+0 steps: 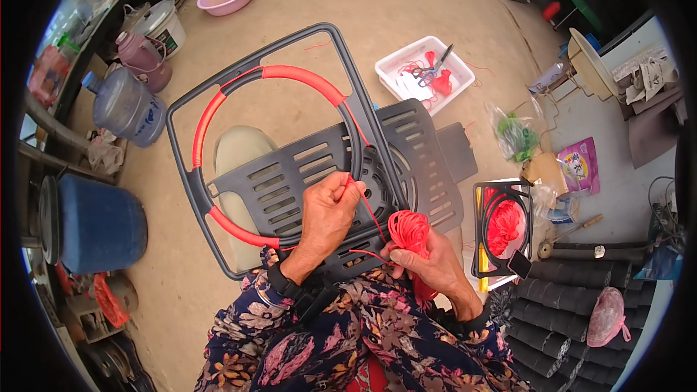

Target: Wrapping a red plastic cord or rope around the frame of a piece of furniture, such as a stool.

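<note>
A black plastic frame (250, 59) with a round ring inside it lies tilted in front of me. Red cord wrapping (301, 78) covers several stretches of the ring, with bare black between them. At the ring's near right side, my left hand (328, 214) is closed, pinching a thin red cord (372, 212) between thumb and fingers. That strand runs down toward a looped bundle of red cord (409, 232), around which my right hand (439, 265) is wrapped. A loose cord end sticks out left of the right hand. Beneath the frame is a black slotted panel (425, 134).
A white tray (381, 69) with scissors (434, 65) and red cord stands beyond the panel. At right are a smaller black frame (479, 221) over more red cord and stacked dark rolls (559, 294). A blue bucket (102, 221) and water jug (131, 107) line the left.
</note>
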The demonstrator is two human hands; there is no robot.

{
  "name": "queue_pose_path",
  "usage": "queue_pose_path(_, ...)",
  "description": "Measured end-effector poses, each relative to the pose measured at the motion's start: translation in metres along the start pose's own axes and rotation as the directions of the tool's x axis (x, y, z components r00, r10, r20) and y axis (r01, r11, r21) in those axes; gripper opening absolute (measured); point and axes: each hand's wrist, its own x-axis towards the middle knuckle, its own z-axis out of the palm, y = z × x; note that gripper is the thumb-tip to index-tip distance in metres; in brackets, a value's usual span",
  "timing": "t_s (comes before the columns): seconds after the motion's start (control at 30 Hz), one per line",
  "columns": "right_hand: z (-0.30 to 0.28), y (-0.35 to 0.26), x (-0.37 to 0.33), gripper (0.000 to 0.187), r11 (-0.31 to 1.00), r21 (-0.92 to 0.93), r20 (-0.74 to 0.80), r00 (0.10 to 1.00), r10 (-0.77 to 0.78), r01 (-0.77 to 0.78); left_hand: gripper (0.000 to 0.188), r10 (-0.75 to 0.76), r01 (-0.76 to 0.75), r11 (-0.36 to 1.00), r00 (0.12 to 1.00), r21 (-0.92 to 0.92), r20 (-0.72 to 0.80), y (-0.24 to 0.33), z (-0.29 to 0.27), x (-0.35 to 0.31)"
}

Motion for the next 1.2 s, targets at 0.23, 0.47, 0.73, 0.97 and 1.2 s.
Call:
queue_pose_path(0.23, -0.001, 0.005, 0.001, 0.039, 0.992, -0.122, 0.024, 1.000, 0.020, -0.017, 0.023, -0.046, 0.046, 0.998, 0.999, -0.037, -0.001, 0.009, 0.001, -0.001)
queue_pose_path(0.47, 0.009, -0.004, 0.001, 0.039, 0.995, -0.025, -0.178, 0.979, -0.100, 0.097, 0.022, -0.028, 0.027, 0.999, 1.000, -0.025, -0.013, 0.004, 0.000, -0.001)
queue_pose_path(0.73, 0.013, 0.007, 0.008, 0.040, 0.999, -0.040, -0.028, 0.999, -0.024, 0.023, 0.021, -0.093, 0.092, 0.994, 0.996, -0.065, -0.002, 0.011, 0.001, 0.000)
queue_pose_path(0.97, 0.001, 0.011, 0.001, 0.009, 0.977, 0.174, -0.237, 0.968, -0.083, 0.127, 0.012, -0.075, 0.072, 0.989, 0.997, -0.128, -0.022, 0.014, 0.002, -0.004)
queue_pose_path(1.2, -0.008, 0.017, 0.001, 0.008, 0.978, 0.128, -0.324, 0.939, -0.119, 0.168, 0.014, -0.090, 0.092, 0.995, 0.994, -0.030, 0.057, 0.014, -0.006, -0.002)
